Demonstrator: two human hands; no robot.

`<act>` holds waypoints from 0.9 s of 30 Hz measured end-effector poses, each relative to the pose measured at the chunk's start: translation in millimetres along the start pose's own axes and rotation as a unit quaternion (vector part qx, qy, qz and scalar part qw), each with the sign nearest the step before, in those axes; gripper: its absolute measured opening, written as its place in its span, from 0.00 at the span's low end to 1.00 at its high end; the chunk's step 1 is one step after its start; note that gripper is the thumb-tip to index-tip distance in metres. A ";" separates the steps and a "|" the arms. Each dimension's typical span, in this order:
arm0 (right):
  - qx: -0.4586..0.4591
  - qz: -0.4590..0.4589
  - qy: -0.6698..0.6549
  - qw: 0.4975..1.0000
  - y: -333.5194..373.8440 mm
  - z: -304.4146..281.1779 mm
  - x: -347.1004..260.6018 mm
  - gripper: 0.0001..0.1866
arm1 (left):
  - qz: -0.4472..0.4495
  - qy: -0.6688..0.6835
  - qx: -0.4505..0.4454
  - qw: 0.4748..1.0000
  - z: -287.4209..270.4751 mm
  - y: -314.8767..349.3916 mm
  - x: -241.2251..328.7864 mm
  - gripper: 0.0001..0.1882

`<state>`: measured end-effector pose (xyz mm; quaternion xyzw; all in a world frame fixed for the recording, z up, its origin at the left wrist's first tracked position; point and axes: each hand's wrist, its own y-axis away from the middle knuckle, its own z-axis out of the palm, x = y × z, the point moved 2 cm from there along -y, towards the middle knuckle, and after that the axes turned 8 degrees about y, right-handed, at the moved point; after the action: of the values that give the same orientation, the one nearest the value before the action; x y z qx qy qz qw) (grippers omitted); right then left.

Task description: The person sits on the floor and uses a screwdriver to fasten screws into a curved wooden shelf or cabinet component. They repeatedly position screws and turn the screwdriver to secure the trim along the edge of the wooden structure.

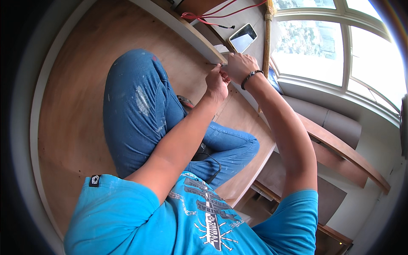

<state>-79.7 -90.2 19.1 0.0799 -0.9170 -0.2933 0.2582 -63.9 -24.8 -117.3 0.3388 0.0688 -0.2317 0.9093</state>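
Note:
My left hand (217,83) is closed in a pinch, its fingertips meeting those of my right hand at the edge of a wooden panel frame (193,37). Curled over from the other side, my right hand (241,66) is closed too and wears a dark bead bracelet (250,77). Between the two sets of fingers is something small with a pale, shiny bit and a thin dark tip, mostly hidden; its kind cannot be made out. Just beyond my right hand lies a smartphone (243,38) in a light case.
I sit cross-legged on a large plywood surface (72,106) with a raised pale rim. A red cable (199,16) with a black end lies past the frame. A wooden pole (267,40) stands by the window (310,51). Boards (340,153) and a grey roll (340,123) are at right.

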 end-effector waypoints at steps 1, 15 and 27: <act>0.043 -0.028 0.057 0.997 10.3 5.3 -0.3 0.13 | 0.004 -0.004 0.001 1.000 4.6 7.0 0.1 0.10; -0.172 0.140 -0.206 0.953 -22.8 18.0 15.8 0.23 | -0.028 -0.034 -0.006 0.999 -8.4 -3.0 -2.6 0.11; 0.008 -0.063 0.041 0.997 21.2 17.4 5.8 0.10 | -0.010 -0.038 0.008 0.999 -8.8 1.7 -2.2 0.16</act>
<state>-93.5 -66.0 21.7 0.1516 -0.9010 -0.2984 0.2761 -64.8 -17.2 -122.4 0.3363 0.0359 -0.2536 0.9062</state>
